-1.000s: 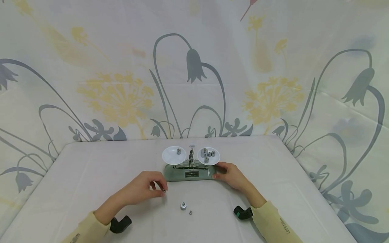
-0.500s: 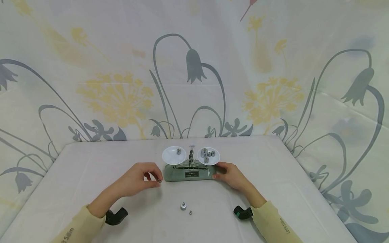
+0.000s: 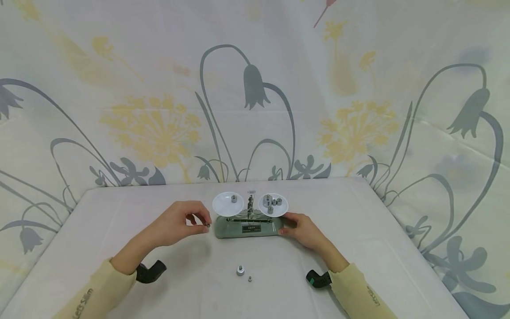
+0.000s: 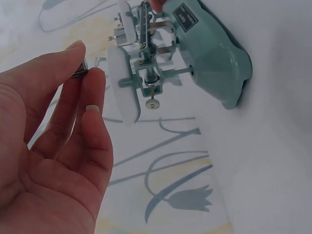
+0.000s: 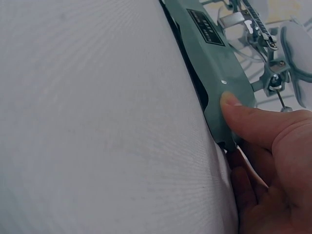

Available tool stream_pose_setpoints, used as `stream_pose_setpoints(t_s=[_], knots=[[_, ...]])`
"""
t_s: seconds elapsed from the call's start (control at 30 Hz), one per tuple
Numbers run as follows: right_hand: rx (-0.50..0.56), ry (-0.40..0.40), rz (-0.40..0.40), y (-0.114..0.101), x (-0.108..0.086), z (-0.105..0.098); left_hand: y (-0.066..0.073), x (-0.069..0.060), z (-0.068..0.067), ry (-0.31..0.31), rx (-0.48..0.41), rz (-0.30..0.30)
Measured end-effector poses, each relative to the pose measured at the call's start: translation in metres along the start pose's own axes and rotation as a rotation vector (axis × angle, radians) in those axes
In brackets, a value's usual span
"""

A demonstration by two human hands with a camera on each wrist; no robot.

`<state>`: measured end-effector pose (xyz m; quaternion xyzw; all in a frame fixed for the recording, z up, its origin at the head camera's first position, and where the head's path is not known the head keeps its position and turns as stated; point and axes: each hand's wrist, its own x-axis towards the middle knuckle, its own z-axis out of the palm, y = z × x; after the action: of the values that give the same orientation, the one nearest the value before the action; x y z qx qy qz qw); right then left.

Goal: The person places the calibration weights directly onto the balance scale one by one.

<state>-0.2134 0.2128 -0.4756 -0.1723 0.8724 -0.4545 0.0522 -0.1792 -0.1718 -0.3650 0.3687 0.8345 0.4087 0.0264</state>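
My left hand (image 3: 175,223) pinches a small metal weight (image 4: 81,68) between thumb and fingertips, just left of the green balance scale (image 3: 227,227). The right hand (image 3: 304,230) grips the right end of the scale's base (image 5: 219,73), thumb on its front face. One metal weight (image 3: 234,199) stands on the left white pan (image 3: 221,205). Several weights (image 3: 270,210) stand on the right white pan (image 3: 283,209). In the left wrist view the left pan (image 4: 118,83) is near the raised fingertips, apart from them.
A larger weight (image 3: 240,270) and a tiny one (image 3: 249,278) stand on the white table (image 3: 199,288) in front of the scale. Black devices are strapped near both wrists, the left one (image 3: 151,272) and the right one (image 3: 318,279). A flower-patterned cloth (image 3: 255,141) hangs behind.
My left hand has moved away from me and slightly left, up beside the scale's left end, still pinching the small weight. The right hand has stayed on the base.
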Motion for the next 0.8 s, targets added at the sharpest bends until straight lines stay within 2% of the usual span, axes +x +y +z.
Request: stream_pose_setpoints(t_s=[0.13,0.37,0.8], knots=[[0.003,0.001,0.007,0.000,0.000,0.000,0.001,0.004,-0.006,0.011,0.015,0.028],[-0.004,-0.006,-0.010,0.001,0.001,0.000,0.005,0.014,-0.014,0.014,0.035,0.019],[0.014,0.002,-0.010,0.000,0.000,0.000,0.008,0.034,-0.017,0.000,0.043,0.030]])
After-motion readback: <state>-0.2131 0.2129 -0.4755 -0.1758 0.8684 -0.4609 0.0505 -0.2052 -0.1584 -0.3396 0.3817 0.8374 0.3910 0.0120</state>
